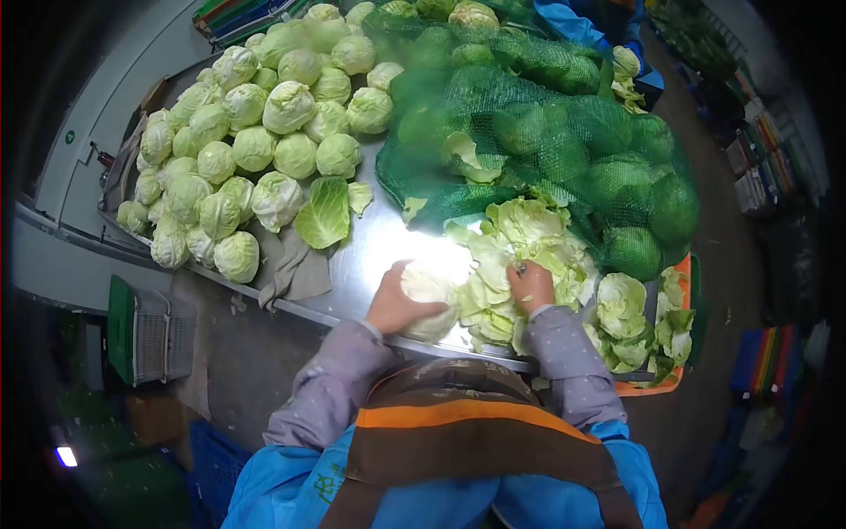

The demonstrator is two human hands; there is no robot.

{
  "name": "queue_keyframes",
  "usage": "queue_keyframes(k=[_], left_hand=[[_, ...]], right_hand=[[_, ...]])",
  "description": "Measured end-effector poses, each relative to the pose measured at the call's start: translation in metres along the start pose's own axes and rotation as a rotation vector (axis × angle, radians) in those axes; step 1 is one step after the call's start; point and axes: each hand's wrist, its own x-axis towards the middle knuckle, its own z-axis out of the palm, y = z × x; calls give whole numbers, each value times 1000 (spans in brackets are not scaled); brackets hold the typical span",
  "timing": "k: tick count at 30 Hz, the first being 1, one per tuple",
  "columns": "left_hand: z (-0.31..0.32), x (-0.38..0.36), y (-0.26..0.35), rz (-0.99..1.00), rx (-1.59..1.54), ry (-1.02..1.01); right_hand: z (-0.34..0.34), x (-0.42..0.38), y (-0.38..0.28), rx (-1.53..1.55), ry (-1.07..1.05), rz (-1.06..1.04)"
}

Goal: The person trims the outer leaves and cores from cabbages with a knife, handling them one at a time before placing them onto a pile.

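Observation:
My left hand (394, 301) is wrapped round the left side of a pale cabbage (432, 291) on the steel table (352, 256). Glare washes out part of that head. My right hand (534, 286) is closed in a fist just right of it, over loose cabbage leaves (492, 286). A small dark, shiny bit shows at its fingers; what it is I cannot make out. More pulled-off leaves (529, 225) are heaped beyond the right hand. A single large green leaf (323, 213) lies farther left, beside the pile of cabbages (256, 148).
Green mesh sacks of cabbages (564, 150) fill the back right. An orange-rimmed bin (648, 386) with leaves stands at the table's right end. A grey cloth (298, 267) hangs over the front edge. Another person's blue sleeve (573, 22) shows at the far side.

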Motion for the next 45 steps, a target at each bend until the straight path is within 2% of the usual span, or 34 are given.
queue_keyframes(k=[2, 4, 5, 6, 7, 9, 10, 11, 12, 13, 14, 15, 16, 17, 19, 20, 21, 23, 25, 27, 29, 31, 33, 35, 36, 37, 39, 40, 41, 43, 45], left_hand=[[-21, 7, -19, -269, -554, -247], [-19, 3, -36, -242, -656, -148], [-21, -2, -38, -231, -762, -68], [-22, -6, -40, -186, -799, -76], [-26, -11, -32, -189, -788, -89], [-34, -15, -18, -189, -1137, -155], [-36, -15, -16, -181, -1131, -154], [-36, -16, -15, -213, -1317, -237], [-37, -16, -13, -245, -1501, -326], [-37, -16, -4, -230, -1497, -325], [-35, -17, 9, -260, -1531, -278], [-33, -18, 17, -296, -1566, -224], [-30, -16, 20, -300, -1692, -301], [-28, -18, 23, -297, -1689, -295], [-26, -20, 34, -310, -1785, -365], [-26, -21, 38, -310, -1781, -372], [-25, -22, 41, -318, -1762, -382], [-21, -22, 44, -331, -1741, -401], [-17, -21, 43, -331, -1742, -482], [-18, -25, 50, -375, -1755, -480], [-27, -36, 56, -525, -1849, -546], [-30, -40, 53, -543, -1852, -563], [-31, -45, 56, -501, -1604, -509], [-38, -51, 75, -497, -1585, -425], [-40, -51, 82, -491, -1561, -347], [-39, -50, 81, -485, -1562, -351], [-34, -52, 69, -304, -1282, -278], [-32, -52, 62, -298, -1283, -284], [-31, -50, 56, -253, -1329, -237], [-33, -47, 52, -203, -1386, -188], [-40, -47, 52, -67, -1259, -93]], right_hand=[[-26, -17, -19, 9, 60, -64], [-51, -23, -47, 30, 141, -129], [-53, -28, -62, 251, 154, -318], [-54, -36, -75, 470, 166, -497], [-55, -43, -87, 477, 173, -484], [-65, -46, -111, 663, -116, -644], [-82, -50, -120, 645, -373, -393], [-75, -44, -113, 650, -367, -402], [-61, -33, -97, 652, -455, -172], [-56, -25, -86, 645, -538, 57], [-62, -25, -80, 642, -534, 41], [-68, -32, -75, 783, -501, 42], [-72, -38, -75, 926, -469, 49], [-76, -42, -79, 929, -474, 45], [-85, -52, -87, 1001, -287, -233], [-86, -56, -95, 1018, -208, -381], [-94, -61, -105, 1019, -201, -377], [-119, -66, -127, 431, 95, -801], [-113, -58, -120, 403, 72, -810], [-105, -42, -102, 423, -143, -912], [-116, -46, -105, 360, -103, -969], [-125, -47, -102, 312, -193, -989], [-123, -50, -99, 294, -195, -977], [-109, -52, -91, 338, 56, -829], [-104, -53, -97, 439, 176, -660], [-102, -45, -96, 436, 181, -664], [-92, -21, -88, 367, 248, -170], [-81, -4, -63, 46, 282, -289], [-86, -7, -62, 44, 298, -288], [-102, -29, -61, 283, 429, -336], [-120, -57, -83, 218, 364, -402]])
